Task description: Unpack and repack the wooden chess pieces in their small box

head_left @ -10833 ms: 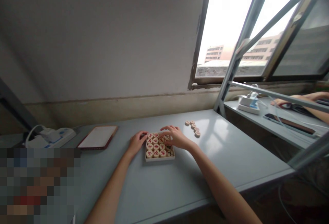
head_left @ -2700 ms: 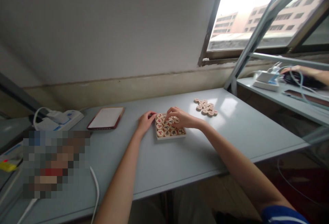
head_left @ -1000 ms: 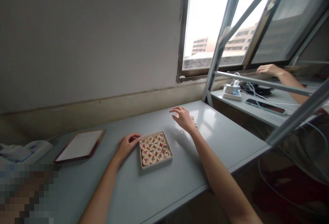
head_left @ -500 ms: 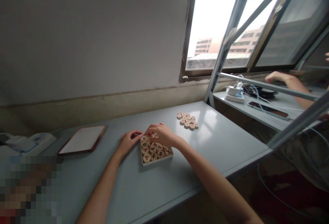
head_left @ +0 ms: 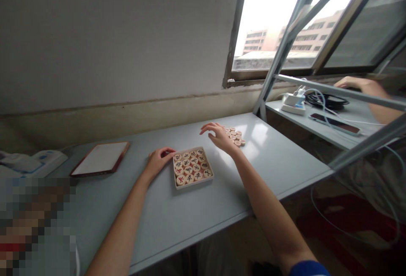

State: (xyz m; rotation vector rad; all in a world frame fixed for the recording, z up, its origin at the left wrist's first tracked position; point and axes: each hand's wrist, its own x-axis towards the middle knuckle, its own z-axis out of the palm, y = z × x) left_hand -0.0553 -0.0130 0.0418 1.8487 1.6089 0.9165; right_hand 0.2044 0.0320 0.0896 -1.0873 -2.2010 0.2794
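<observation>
A shallow white box sits on the desk, filled with rows of round Chinese chess pieces marked in black and red characters. My left hand lies at the box's upper left corner, thumb and fingertips closed against its edge. Between the box and a loose group of chess pieces, my right hand is raised over the desk. Its fingers are apart and bent, with nothing seen in them. The hand and wrist cover part of that loose group.
On the grey desk, a white board with a dark red edge lies left. Power strips are at far left. A metal bed frame post stands right; beyond it are a phone, cables and another person's arm.
My right hand has left the box and moved right toward the loose pieces, uncovering the upper rows. My left hand stays at the box corner. The view has tilted slightly down.
</observation>
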